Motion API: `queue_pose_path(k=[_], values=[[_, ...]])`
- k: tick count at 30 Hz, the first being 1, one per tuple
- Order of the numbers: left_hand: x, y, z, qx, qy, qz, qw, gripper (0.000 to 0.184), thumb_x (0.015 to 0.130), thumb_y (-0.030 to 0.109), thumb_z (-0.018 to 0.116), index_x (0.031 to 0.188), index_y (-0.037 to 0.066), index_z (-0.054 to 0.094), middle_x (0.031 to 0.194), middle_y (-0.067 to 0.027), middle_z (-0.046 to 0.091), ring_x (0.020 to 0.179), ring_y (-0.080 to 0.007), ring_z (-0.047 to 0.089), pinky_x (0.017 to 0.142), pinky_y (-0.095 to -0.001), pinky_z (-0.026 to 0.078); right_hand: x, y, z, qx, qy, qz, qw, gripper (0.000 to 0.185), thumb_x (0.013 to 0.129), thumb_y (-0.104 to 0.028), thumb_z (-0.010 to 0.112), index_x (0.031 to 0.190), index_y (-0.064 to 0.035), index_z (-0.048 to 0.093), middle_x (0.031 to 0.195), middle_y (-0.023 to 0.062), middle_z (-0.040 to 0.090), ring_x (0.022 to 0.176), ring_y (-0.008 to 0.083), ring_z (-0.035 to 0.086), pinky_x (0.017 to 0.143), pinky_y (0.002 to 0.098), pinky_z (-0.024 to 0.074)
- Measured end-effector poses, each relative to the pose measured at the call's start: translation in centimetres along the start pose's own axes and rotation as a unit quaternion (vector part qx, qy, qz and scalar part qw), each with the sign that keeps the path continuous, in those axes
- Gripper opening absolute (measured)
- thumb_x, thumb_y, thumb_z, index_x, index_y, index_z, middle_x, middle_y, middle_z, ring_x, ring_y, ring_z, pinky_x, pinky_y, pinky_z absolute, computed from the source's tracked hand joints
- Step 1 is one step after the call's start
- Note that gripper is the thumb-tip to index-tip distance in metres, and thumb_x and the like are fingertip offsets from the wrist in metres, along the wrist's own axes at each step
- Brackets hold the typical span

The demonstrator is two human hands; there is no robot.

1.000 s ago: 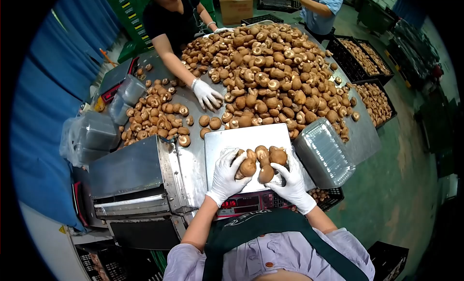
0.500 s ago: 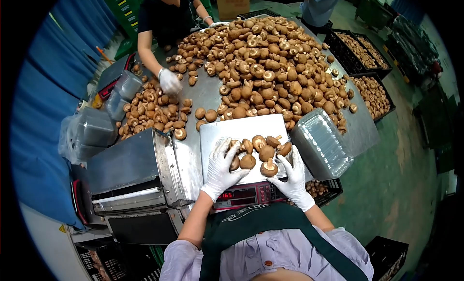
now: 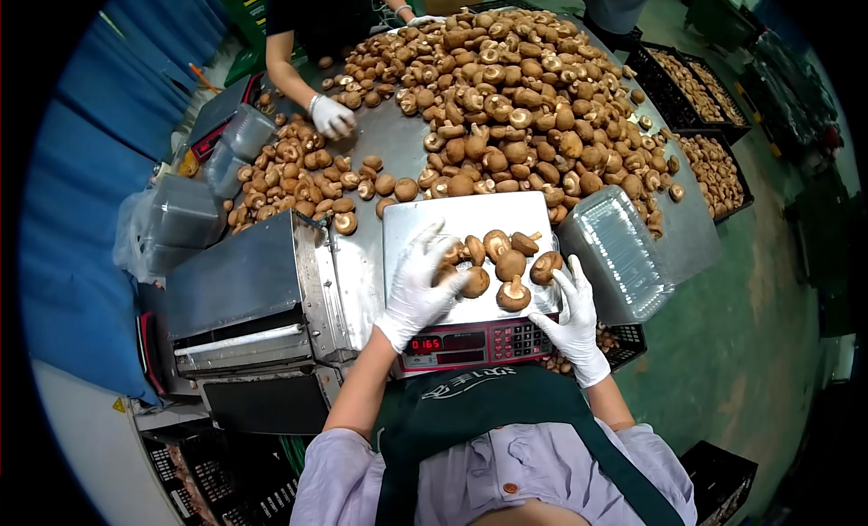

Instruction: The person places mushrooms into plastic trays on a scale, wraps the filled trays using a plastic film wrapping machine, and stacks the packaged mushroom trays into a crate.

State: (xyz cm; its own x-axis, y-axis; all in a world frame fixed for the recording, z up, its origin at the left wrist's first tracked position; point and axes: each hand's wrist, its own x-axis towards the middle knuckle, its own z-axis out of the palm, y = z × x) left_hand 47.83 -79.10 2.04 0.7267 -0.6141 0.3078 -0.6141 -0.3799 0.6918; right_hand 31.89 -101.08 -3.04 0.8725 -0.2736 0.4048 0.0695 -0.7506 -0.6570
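Observation:
Several brown shiitake mushrooms [image 3: 511, 265] lie grouped on the metal plate of a digital scale [image 3: 407, 220], whose red display reads about 0.165. My left hand [image 3: 419, 293], in a white glove, is at the plate's left side with fingers apart; it partly hides the leftmost mushrooms, and whether it touches them is unclear. At the plate's right edge my gloved right hand [image 3: 576, 329] has its thumb and fingers spread, close to a single mushroom [image 3: 545, 267]. Neither hand grips anything that I can see.
Behind the scale rises a large mushroom heap [image 3: 533, 101] on a metal table [image 3: 683, 232]. Stacked clear plastic trays [image 3: 619, 255] stand to the right. At left are a metal machine [image 3: 240, 277] and more trays [image 3: 185, 219]. Across the table, a co-worker's gloved hand [image 3: 333, 117] is near loose mushrooms.
My right hand has moved slightly away from the mushrooms, towards the plate's right edge. My left hand's fingers have lifted and spread. The co-worker's hand has shifted, and the whole view has tilted slightly.

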Motion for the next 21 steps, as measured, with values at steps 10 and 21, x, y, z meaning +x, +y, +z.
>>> queue_pose_path(k=[10,21], values=[[-1.5,0.9,7.0,0.119,-0.045,0.175,0.976,0.048,0.069,0.029,0.076,0.111,0.01,0.062,0.106,-0.0068,0.064,0.116,-0.0251,0.051,0.106,-0.0503,0.026,1.4,-0.1,1.8,-0.035,0.04,-0.001,0.999,0.052,0.07,-0.002,0.071,0.12,-0.0035,0.055,0.134,0.0212,0.046,0.117,0.0338,0.049,0.097,0.0381,0.0409],[-1.6,-0.4,6.1,0.113,0.021,0.102,0.988,0.037,0.079,0.027,0.066,0.114,0.017,0.064,0.106,-0.0096,0.057,0.105,-0.0275,0.052,0.094,-0.0419,0.034,2.1,-1.2,2.1,-0.008,0.08,-0.13,0.988,0.029,0.071,0.003,0.068,0.098,-0.0068,0.065,0.099,0.0078,0.066,0.089,0.0253,0.061,0.075,0.0326,0.0512]])
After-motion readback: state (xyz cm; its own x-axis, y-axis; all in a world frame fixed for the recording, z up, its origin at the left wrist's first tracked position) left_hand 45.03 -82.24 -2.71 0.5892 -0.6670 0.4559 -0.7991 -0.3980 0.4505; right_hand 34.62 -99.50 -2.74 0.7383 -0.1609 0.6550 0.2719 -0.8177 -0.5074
